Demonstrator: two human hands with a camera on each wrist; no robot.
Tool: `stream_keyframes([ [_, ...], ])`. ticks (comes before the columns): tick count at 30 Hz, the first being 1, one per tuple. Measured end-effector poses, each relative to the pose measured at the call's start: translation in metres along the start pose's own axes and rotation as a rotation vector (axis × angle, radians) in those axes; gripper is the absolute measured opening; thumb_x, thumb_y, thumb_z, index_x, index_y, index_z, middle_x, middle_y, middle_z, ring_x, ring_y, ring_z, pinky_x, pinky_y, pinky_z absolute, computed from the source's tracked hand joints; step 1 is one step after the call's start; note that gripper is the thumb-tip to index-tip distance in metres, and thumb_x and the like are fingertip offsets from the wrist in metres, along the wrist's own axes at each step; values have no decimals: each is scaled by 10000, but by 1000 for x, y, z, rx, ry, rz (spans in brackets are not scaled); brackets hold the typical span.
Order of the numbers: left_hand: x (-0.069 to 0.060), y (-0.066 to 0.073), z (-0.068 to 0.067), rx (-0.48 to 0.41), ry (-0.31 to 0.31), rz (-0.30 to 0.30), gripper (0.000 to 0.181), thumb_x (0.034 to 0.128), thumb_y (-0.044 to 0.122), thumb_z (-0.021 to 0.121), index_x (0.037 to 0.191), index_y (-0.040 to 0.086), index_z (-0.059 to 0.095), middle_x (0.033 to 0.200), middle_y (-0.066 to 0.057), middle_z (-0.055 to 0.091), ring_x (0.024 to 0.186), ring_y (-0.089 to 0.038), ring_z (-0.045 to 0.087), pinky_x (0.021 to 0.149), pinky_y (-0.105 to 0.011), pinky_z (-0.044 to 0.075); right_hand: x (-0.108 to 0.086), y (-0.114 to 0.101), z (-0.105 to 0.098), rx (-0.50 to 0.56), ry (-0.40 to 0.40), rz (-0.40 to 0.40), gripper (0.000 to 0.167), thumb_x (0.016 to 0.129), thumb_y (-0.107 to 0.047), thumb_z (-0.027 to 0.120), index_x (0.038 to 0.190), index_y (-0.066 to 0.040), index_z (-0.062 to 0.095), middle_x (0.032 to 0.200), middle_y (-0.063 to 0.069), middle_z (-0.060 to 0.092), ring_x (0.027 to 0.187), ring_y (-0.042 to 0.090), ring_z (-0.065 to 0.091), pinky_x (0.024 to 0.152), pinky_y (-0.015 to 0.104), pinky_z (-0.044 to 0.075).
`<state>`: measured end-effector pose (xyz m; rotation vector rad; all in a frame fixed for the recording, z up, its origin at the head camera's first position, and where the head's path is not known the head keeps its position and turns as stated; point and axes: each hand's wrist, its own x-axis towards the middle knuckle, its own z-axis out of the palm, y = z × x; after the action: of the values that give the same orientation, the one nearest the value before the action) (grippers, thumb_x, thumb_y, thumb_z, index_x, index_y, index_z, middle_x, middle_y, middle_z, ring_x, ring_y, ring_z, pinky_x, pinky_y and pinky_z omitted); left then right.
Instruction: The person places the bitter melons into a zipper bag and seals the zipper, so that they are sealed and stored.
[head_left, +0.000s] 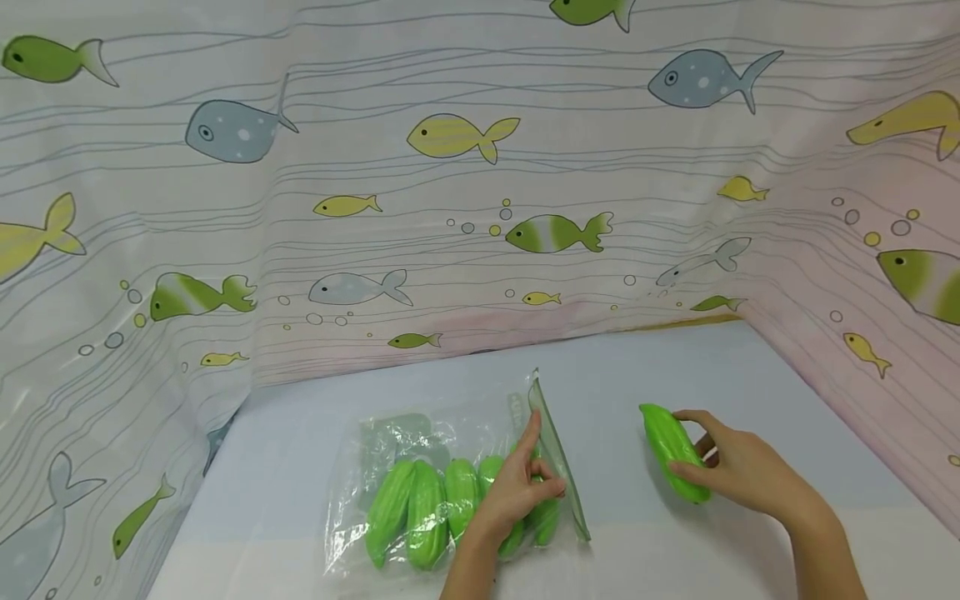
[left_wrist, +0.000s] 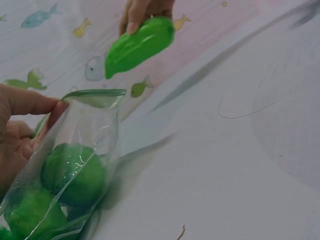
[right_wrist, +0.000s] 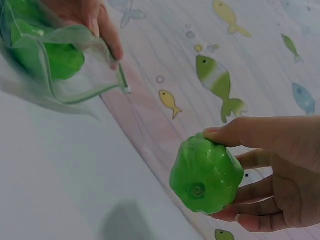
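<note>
A clear zip bag [head_left: 405,429] lies on the table with several green ridged vegetables [head_left: 426,517] inside. At its right-hand mouth is my left hand [head_left: 513,492], holding the bag's edge; in the left wrist view the thumb and a finger of the left hand [left_wrist: 25,125] pinch the rim of the bag [left_wrist: 95,94], which stands partly open. My right hand [head_left: 757,471] grips one green vegetable [head_left: 670,450] to the right of the bag, apart from it. The right wrist view shows this vegetable's round end [right_wrist: 206,175] between the thumb and fingers of the right hand [right_wrist: 280,172].
A pale table [head_left: 255,475] lies under the bag. Behind it and along both sides hangs a white and pink curtain [head_left: 450,192] printed with fish, its lower edge meeting the table's far edge.
</note>
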<state>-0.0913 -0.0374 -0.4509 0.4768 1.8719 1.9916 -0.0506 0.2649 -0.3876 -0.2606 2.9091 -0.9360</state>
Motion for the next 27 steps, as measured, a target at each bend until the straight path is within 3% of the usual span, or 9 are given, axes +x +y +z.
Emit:
stream_keyframes([
  [14,0,-1,0,5,3,-21,983,823,-99,660,1558,193,77,754,-164,632,678,-151,621,744,-285,546,25,-41,17,92,-23,-55,708,813,-509,712,1361,-140,458,903,22,630,754,108,602,619,319,487],
  [23,1,0,0,6,1,-16,981,827,-84,666,1558,193,73,747,-178,632,671,-149,621,724,-280,545,33,-50,35,132,-72,-131,713,832,-512,690,1379,-127,443,935,23,629,738,92,608,602,285,490],
  [27,2,-1,-1,15,-9,-3,979,826,-70,670,1559,191,77,721,-89,636,672,-135,629,729,-286,548,36,-52,40,127,-77,-167,716,843,-512,678,1387,-112,438,943,19,634,727,70,608,595,257,489],
])
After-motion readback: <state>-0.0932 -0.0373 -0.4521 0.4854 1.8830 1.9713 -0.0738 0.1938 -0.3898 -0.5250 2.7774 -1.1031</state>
